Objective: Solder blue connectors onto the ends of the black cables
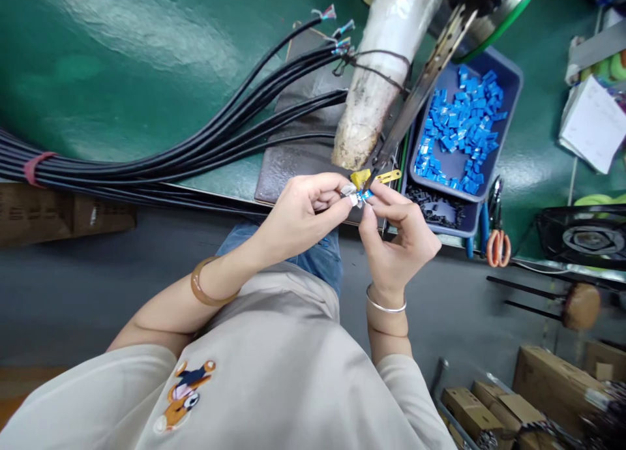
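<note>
My left hand (pixel 309 209) is closed, thumb and fingertips pinching a small blue connector (pixel 364 194). Whitish covering shows at its fingertips. Opposite it, my right hand (pixel 397 231) is also closed, its thumb and forefinger gathered at the connector's right end. Fine pale strands show between the hands; their exact hold is partly hidden by the fingers. Directly above the fingertips, the lower end of a slotted metal bar (pixel 415 104) comes down beside a yellow piece (pixel 360 177).
A silvery wrapped tube (pixel 386 59) hangs over a dark board (pixel 281 166). Black cables (pixel 195 166) with stripped ends lie left. Right are a bin (pixel 511 104) of blue connectors, a lower bin of small black parts (pixel 433 205), orange-handled scissors (pixel 498 246) and a black fan (pixel 587 238).
</note>
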Available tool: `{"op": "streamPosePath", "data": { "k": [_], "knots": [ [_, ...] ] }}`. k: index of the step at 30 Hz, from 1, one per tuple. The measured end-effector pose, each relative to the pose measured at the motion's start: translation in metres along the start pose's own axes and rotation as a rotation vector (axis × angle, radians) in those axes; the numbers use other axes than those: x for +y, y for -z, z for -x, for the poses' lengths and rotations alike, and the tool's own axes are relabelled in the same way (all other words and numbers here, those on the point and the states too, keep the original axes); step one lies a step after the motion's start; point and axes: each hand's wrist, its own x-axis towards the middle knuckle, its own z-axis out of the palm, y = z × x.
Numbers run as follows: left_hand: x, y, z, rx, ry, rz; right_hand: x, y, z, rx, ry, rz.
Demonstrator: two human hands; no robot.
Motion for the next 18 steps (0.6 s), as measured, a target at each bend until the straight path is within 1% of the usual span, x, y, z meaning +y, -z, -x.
{"op": "streamPosePath", "data": {
  "k": [11, 18],
  "knots": [
    [-0.0019, -0.0017, -0.0031, 0.04, -0.068, -0.077, 0.0054, -0.0021, -0.0015, -0.011, -0.017, -0.04],
    [0.0005, -0.0028, -0.0022, 0.083, -0.136, -0.124, 0.0014, 0.0035, -0.0049, -0.018, 0.006, -0.013]
  ]
}}
